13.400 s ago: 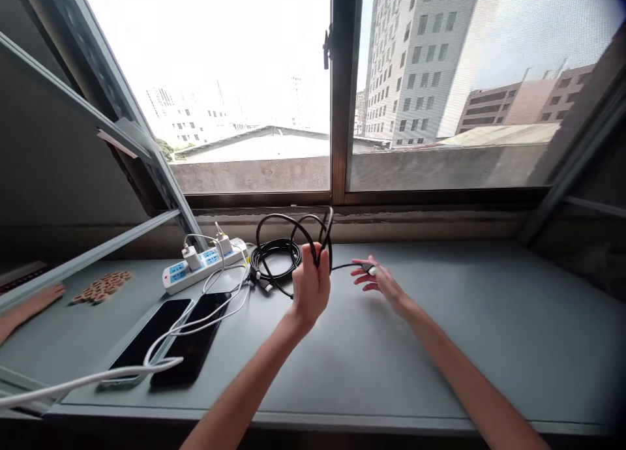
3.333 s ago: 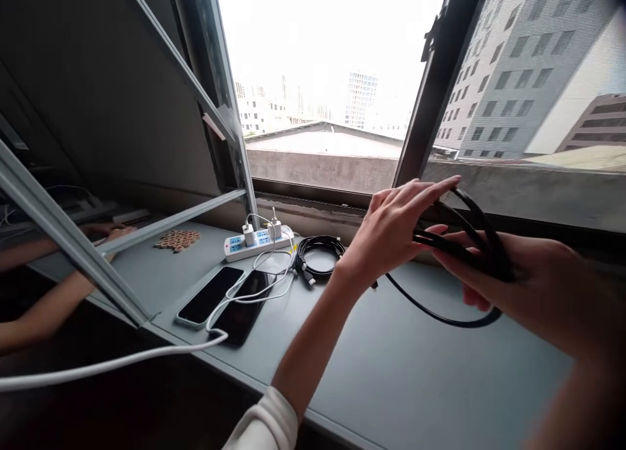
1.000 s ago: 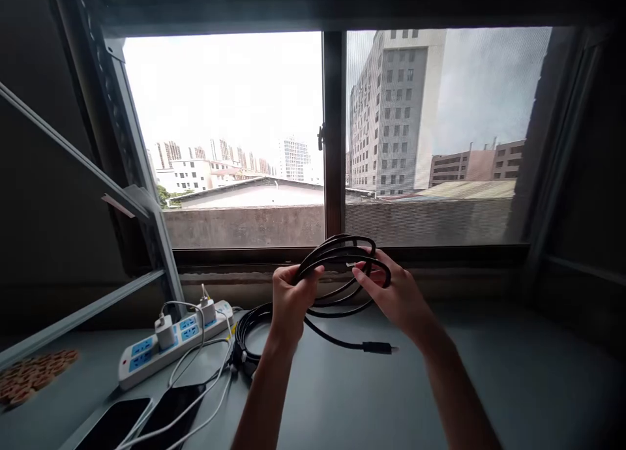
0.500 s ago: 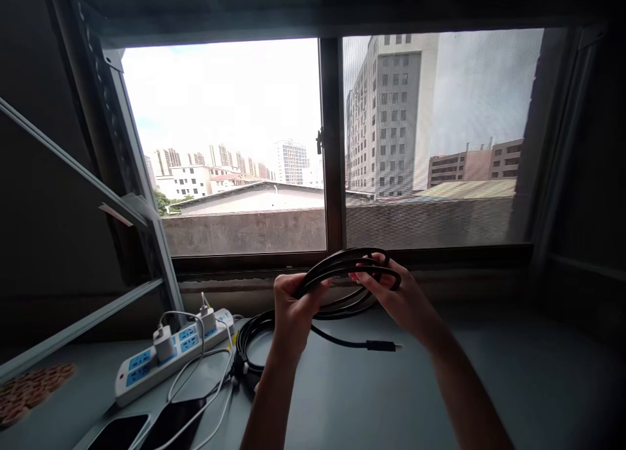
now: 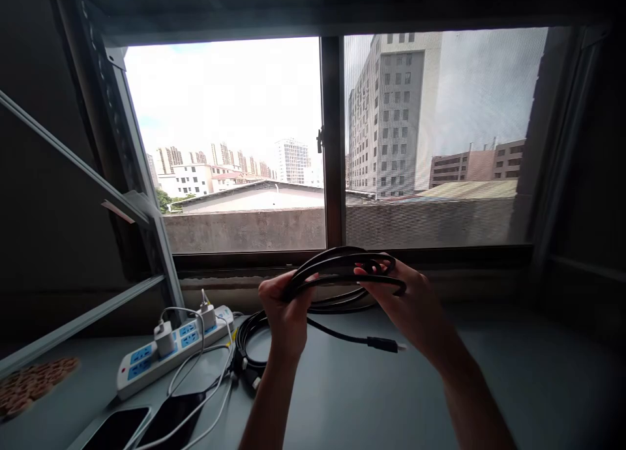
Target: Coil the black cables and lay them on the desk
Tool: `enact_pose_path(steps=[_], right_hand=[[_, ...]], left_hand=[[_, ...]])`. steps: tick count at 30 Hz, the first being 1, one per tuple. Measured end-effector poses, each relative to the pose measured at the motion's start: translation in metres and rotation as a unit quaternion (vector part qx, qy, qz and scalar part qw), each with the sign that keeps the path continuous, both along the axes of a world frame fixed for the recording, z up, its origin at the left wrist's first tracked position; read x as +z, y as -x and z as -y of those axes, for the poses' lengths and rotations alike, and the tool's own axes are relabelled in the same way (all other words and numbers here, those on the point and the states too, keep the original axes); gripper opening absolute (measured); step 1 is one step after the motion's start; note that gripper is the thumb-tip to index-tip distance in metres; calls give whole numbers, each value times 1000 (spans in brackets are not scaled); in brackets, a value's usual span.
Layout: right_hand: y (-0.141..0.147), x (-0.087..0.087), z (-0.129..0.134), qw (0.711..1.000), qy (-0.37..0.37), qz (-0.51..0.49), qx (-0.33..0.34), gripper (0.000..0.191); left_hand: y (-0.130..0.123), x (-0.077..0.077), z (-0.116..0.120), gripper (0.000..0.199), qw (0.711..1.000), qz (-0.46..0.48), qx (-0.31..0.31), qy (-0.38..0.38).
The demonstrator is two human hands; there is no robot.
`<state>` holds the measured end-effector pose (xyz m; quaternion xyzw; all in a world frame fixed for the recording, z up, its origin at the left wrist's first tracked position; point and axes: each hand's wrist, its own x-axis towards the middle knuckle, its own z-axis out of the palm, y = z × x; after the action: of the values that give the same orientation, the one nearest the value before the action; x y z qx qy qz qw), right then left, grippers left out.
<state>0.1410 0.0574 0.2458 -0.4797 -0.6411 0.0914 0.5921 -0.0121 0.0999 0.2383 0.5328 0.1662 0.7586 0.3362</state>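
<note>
A thick black cable (image 5: 337,261), gathered in several loops, is held up between my two hands over the grey tabletop. My left hand (image 5: 286,313) is closed around the loops at their left end, thumb on the near side. At the right end, my right hand (image 5: 396,290) grips the loops with its fingers, partly hidden behind the strands. One free end of the cable hangs below the loops and points right, ending in a black connector plug (image 5: 384,344) with a metal tip.
Left of my hands lies another coiled black cable (image 5: 244,345) on the tabletop (image 5: 362,398). Beyond it stands a white power strip (image 5: 176,349) with chargers and white cords. Two dark phones (image 5: 117,429) lie at the front left. A window (image 5: 332,143) rises behind.
My left hand has shifted slightly left and down, and my right hand slightly right. The loops between them are stretched a little wider.
</note>
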Motion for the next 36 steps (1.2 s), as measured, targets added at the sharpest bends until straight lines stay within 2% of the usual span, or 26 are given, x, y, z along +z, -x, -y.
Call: enact_pose_path(steps=[7, 12, 16, 20, 23, 26, 29, 32, 34, 36], right_hand=[[1, 3, 3, 993, 78, 3, 84, 34], [6, 3, 5, 976, 112, -66, 172, 41], [7, 1, 2, 961, 137, -98, 220, 43], [5, -1, -5, 957, 143, -116, 223, 42], [5, -2, -9, 946, 170, -133, 241, 42], [5, -1, -9, 946, 173, -94, 256, 46], [3, -1, -10, 954, 158, -51, 249, 51], [3, -3, -15, 967, 132, -51, 213, 46], [4, -7, -19, 986, 77, -53, 139, 37], [6, -11, -24, 999, -7, -6, 37, 48]], left_hand=[[1, 5, -8, 39, 999, 16, 6, 31], [6, 4, -18, 39, 996, -10, -40, 78], [12, 5, -19, 41, 985, -82, -96, 114], [19, 5, -24, 41, 959, -196, -147, 139], [23, 3, -29, 35, 948, -253, -153, 122], [28, 2, -30, 35, 932, -291, -184, 113], [31, 4, -27, 38, 920, -291, -230, 125], [28, 6, -25, 45, 934, -247, -211, 145], [24, 7, -24, 49, 946, -220, -176, 159], [19, 8, -22, 52, 955, -197, -140, 170]])
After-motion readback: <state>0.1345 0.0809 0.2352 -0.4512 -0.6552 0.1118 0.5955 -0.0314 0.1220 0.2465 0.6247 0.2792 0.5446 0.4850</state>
